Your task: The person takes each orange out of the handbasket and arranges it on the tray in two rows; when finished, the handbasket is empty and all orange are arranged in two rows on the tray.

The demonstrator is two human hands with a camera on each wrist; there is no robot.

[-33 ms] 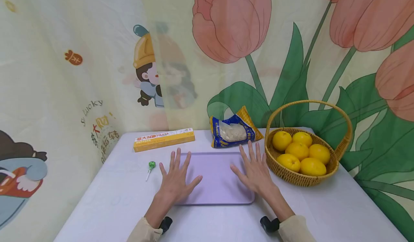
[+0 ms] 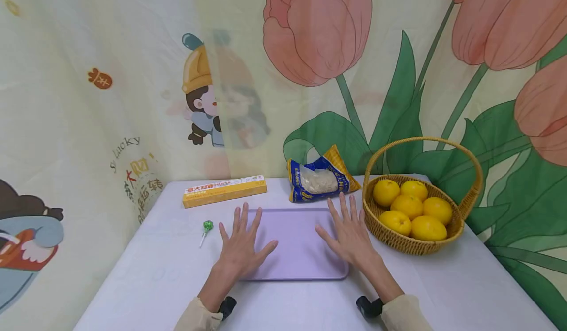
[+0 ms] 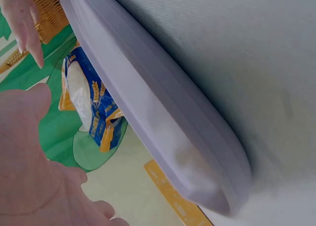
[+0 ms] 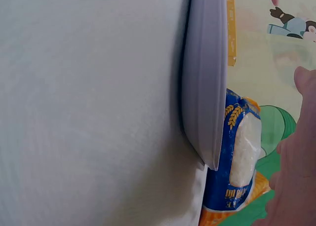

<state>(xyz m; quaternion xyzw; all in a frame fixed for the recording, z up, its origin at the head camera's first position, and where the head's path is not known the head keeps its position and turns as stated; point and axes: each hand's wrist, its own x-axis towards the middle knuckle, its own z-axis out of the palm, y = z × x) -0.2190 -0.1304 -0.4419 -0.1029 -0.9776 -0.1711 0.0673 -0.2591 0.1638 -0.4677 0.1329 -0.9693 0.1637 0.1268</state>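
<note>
The fingers of the left hand (image 2: 240,250) are straight and spread, the thumb stretched out to the right, with nothing in their hold; those of the right hand (image 2: 353,237) are likewise splayed and empty, thumb out to the left. Both hands hover, not touching it, over the left and right sides of a pale purple tray (image 2: 297,247), which lies flat before the person on a white-covered table (image 2: 146,272). In the head view its long axis runs left to right, its near edge facing the person. Left of the left hand lies a green lollipop (image 2: 207,226), its stick pointing towards the near side. Farther back are a yellow pasta box (image 2: 226,193), lengthwise left to right, and a blue-and-yellow bag (image 2: 319,179); right of the right hand stands a wicker basket (image 2: 400,244) of six orange fruits (image 2: 407,206). Behind hangs a pale curtain (image 2: 133,21) printed with pink tulips (image 2: 328,36).
</note>
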